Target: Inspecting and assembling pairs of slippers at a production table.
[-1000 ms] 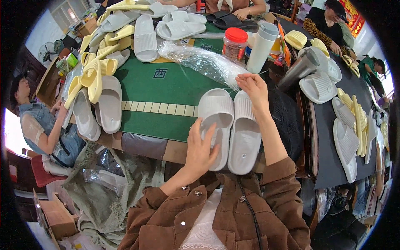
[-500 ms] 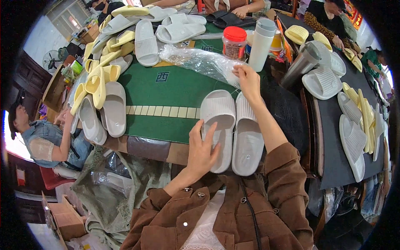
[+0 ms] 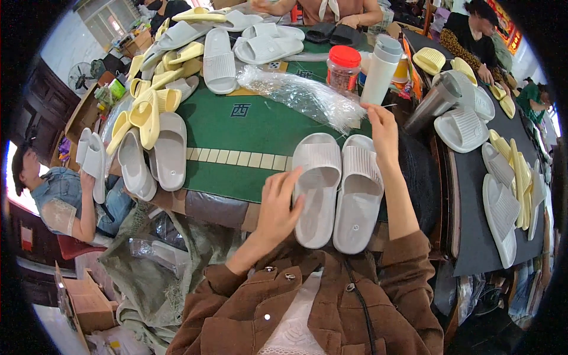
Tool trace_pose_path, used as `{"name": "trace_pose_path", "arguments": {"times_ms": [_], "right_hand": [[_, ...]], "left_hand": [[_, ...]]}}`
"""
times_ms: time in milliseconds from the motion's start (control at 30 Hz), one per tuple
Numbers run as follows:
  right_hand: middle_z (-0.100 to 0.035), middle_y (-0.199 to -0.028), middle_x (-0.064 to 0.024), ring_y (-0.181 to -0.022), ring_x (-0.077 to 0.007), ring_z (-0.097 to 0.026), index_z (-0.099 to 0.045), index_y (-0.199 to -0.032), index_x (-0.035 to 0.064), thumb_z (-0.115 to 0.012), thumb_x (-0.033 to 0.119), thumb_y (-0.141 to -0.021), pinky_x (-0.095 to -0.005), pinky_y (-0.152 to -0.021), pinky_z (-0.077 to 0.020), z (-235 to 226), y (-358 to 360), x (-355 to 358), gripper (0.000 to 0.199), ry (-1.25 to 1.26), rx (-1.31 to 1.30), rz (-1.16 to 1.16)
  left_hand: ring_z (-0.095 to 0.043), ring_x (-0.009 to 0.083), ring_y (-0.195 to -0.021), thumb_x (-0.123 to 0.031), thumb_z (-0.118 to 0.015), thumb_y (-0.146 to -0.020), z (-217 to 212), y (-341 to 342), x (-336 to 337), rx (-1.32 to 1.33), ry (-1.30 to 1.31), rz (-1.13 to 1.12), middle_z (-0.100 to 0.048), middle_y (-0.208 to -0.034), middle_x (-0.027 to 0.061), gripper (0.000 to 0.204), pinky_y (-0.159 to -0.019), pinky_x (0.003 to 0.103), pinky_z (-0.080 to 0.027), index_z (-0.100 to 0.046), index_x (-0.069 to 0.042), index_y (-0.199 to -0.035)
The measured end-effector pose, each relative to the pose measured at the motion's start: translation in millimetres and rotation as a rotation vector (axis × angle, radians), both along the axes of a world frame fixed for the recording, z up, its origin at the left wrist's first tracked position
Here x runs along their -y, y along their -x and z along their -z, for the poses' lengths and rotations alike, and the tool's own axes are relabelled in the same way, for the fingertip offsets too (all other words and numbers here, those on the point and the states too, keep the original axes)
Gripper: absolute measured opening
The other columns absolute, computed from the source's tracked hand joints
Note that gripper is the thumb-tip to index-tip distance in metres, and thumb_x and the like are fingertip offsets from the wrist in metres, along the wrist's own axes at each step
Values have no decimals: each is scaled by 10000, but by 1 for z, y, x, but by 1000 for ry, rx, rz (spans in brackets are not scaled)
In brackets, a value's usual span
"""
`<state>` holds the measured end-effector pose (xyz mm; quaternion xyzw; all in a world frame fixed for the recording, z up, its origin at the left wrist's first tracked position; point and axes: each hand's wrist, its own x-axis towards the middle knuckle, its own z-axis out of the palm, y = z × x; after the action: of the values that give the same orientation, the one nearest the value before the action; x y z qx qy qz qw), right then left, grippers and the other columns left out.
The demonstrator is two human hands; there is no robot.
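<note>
Grey and ridged, one slipper (image 3: 318, 177) touches my left hand (image 3: 278, 207), whose fingers I see spread apart; my right hand (image 3: 384, 127) has its fingertips together on a thin pale strand (image 3: 389, 105). The matching slipper (image 3: 358, 198) lies alongside, a clear plastic bundle (image 3: 302, 92) beyond.

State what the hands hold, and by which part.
Right hand: seemingly a thin pale strand, near one end. Left hand: at the edge of the left grey slipper; whether it grips is unclear.

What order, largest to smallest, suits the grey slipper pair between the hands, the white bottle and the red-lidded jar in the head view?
1. Grey slipper pair, though its nearness may exaggerate this
2. White bottle
3. Red-lidded jar
</note>
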<state>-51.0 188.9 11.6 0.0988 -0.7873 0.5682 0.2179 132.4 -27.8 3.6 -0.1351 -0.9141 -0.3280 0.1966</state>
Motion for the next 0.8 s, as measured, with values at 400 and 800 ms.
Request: {"name": "trace_pose_path", "arguments": {"times_ms": [400,800], "right_hand": [[-563,-1023,-92,-940,-180,-552,-675,-1029,49,-561,11,-858,-286,-802,-451,-59,-156,37,210,12,-46,-366],[-634,-962,-169,-885,-239,-637,-544,-1061,-31,-395,245,-992,-249,-550,-502,-75,-190,-14,321,608,31,-471]], "left_hand": [[-573,181,-770,55,-588,-795,-39,2,-35,-12,-576,165,-609,-1001,116,580,-710,286,-477,-426,-46,-1342],[-619,275,-867,62,-574,-800,-32,-10,13,-124,-270,90,-623,-971,125,163,-738,322,-504,-620,-4,-942]]}}
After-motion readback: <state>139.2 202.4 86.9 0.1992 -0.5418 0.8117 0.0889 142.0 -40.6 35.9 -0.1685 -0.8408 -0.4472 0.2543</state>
